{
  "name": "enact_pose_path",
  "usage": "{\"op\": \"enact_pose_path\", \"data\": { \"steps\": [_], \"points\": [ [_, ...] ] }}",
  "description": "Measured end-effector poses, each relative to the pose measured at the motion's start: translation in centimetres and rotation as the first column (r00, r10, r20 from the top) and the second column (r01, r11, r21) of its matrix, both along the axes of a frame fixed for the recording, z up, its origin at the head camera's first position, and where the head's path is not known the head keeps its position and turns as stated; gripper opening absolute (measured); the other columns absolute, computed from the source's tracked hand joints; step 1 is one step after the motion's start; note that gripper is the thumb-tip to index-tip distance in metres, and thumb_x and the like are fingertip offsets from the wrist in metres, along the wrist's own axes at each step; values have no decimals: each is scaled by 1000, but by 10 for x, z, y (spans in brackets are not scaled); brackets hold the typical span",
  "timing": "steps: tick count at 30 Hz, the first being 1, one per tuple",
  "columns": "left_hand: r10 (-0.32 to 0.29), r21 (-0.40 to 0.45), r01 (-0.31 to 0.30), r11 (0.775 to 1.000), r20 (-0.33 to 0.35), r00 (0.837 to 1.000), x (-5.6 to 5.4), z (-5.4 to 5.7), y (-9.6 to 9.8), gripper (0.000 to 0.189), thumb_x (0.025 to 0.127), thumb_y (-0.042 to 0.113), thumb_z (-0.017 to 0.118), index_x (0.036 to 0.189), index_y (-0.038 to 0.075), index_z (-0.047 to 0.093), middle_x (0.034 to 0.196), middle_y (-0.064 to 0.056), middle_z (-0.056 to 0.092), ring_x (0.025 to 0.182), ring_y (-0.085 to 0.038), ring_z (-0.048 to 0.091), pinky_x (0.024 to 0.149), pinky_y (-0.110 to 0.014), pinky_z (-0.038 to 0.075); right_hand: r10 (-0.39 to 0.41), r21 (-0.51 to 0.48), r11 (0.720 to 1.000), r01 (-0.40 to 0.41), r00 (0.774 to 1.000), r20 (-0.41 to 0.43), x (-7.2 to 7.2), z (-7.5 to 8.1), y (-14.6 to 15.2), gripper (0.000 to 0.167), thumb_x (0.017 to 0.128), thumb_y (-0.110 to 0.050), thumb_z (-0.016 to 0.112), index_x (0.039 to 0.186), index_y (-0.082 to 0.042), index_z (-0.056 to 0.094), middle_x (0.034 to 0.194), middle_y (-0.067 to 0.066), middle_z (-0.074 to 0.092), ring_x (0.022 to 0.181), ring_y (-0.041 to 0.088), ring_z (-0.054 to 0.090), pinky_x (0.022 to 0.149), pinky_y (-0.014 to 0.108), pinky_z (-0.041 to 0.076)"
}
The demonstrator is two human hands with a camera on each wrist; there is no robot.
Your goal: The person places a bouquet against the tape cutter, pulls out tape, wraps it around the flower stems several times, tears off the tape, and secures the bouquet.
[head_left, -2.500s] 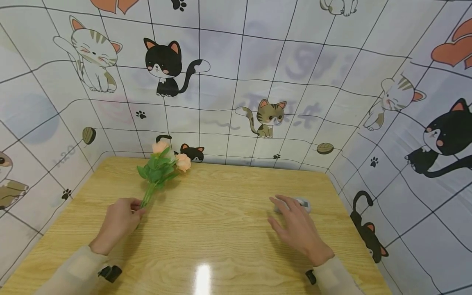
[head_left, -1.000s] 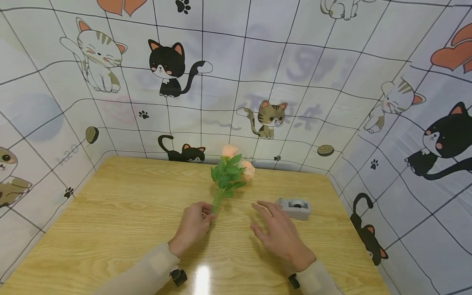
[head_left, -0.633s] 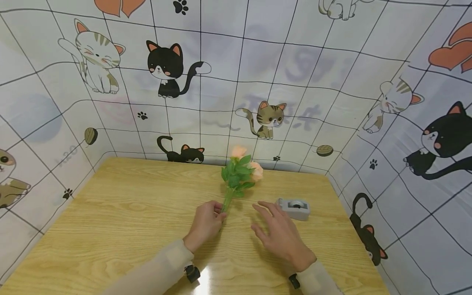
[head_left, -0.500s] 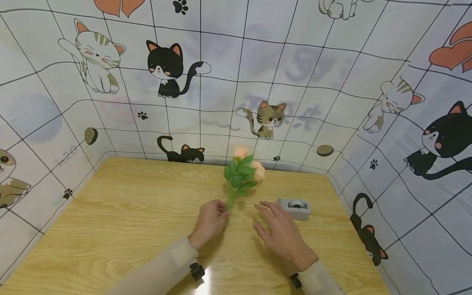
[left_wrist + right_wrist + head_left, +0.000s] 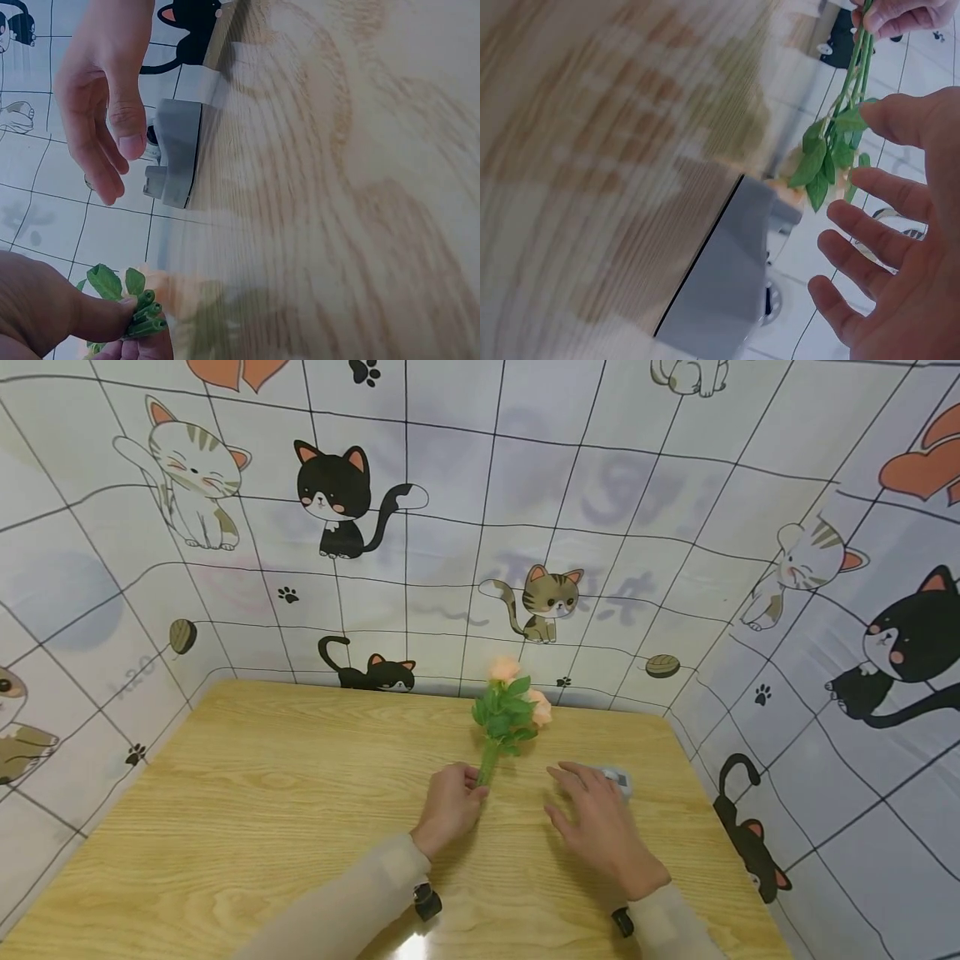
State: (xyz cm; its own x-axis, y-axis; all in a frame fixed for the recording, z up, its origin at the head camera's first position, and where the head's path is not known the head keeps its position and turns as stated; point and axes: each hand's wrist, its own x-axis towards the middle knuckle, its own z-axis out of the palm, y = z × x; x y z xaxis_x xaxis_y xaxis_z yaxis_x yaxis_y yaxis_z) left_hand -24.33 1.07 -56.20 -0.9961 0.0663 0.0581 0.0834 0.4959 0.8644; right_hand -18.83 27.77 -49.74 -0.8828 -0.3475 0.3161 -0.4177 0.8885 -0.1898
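A small bunch of peach flowers (image 5: pixel 504 714) with green leaves is held by its stems in my left hand (image 5: pixel 452 803), a little right of the table's middle. The left wrist view shows the cut stem ends (image 5: pixel 147 315) pinched between thumb and fingers. My right hand (image 5: pixel 603 827) is spread, palm down, with nothing in its fingers, between the flowers and a grey tape dispenser (image 5: pixel 720 277). In the head view this hand covers much of the dispenser. The right wrist view shows the fingers apart from both the leaves (image 5: pixel 829 154) and the dispenser.
The wooden table (image 5: pixel 262 777) reaches back to a cloth backdrop (image 5: pixel 450 527) printed with cartoon cats, which also runs along both sides. Dark wrist cameras (image 5: pixel 427 902) sit at the cuffs. A bright reflection lies near the front edge.
My left hand has carried the flowers from the left side of the table rightward past the middle. The right hand shifted left off the tape dispenser, then back right over it.
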Motion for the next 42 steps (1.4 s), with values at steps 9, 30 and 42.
{"op": "enact_pose_path", "data": {
  "steps": [9, 30, 42],
  "points": [
    [-11, 41, 11, 999, 8, 1000, 8, 24, 14, 22, 104, 4, 85, 119, -9, 77, 104, -18, 85, 89, -22, 83, 75, -32, 70, -104, 33, 994, 104, 994, 12, -11, 2, 26, 64, 107, -26, 88, 164, -9, 65, 167, 24, 62, 151, 55, 59, 119, 82, 49],
    [-71, -122, 61, 991, -75, 995, -3, -1, 29, 24, 97, 6, 92, 108, -6, 74, 81, -9, 75, 64, -9, 67, 50, -20, 55, -130, 25, 991, 128, 977, 167, -29, -3, 34, 55, 103, -10, 90, 154, -3, 71, 153, 24, 71, 141, 57, 62, 101, 81, 60],
    [-131, -231, 107, 967, -93, 987, 14, 28, 24, 28, 101, 9, 91, 107, -13, 75, 104, -24, 72, 81, -26, 68, 66, -37, 64, -105, 33, 994, 101, 984, 147, -28, -2, 21, 59, 101, -16, 94, 154, -4, 71, 154, 22, 73, 140, 54, 66, 100, 75, 63]
  ]
}}
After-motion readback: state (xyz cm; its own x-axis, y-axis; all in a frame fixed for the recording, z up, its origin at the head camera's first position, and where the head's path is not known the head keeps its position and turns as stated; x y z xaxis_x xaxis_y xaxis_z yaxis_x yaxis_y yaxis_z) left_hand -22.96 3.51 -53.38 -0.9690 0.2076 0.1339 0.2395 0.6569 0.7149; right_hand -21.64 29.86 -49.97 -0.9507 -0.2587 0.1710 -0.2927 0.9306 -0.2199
